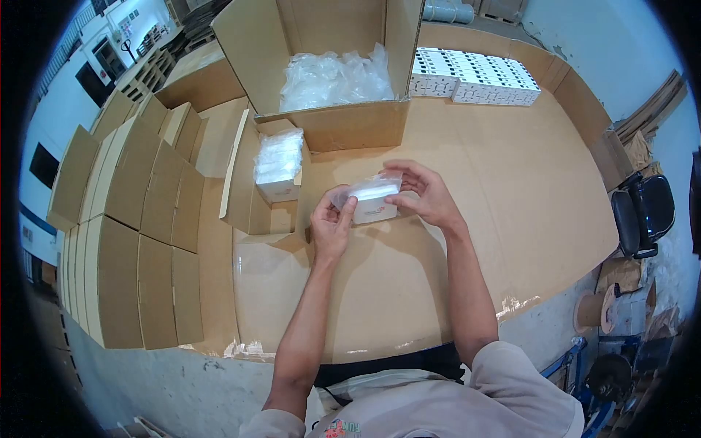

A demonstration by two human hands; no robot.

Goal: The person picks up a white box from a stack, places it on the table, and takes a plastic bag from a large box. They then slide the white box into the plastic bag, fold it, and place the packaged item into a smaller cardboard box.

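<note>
We hold a small white box [372, 206], partly sheathed in a clear plastic bag [363, 191], above the cardboard-covered counter [504, 182]. Our left hand [332, 225] pinches its near corner; our right hand [425, 193] grips the far edge. Just left stands a small open carton [270, 191] of bagged boxes; beyond, a large carton [343, 125] holds plastic bags.

Table [511, 190]: top covered in brown cardboard sheeting. Far side, centre: big open carton [328, 131], full of clear bags [336, 77]. Left of it and nearer: small open box [270, 204] holding wrapped packs [278, 162]. Far right: white boxes [475, 77] in tight rows, just beside the carton. Left edge: flat folded cartons [139, 219], stacked; what they rest on is unclear.
</note>
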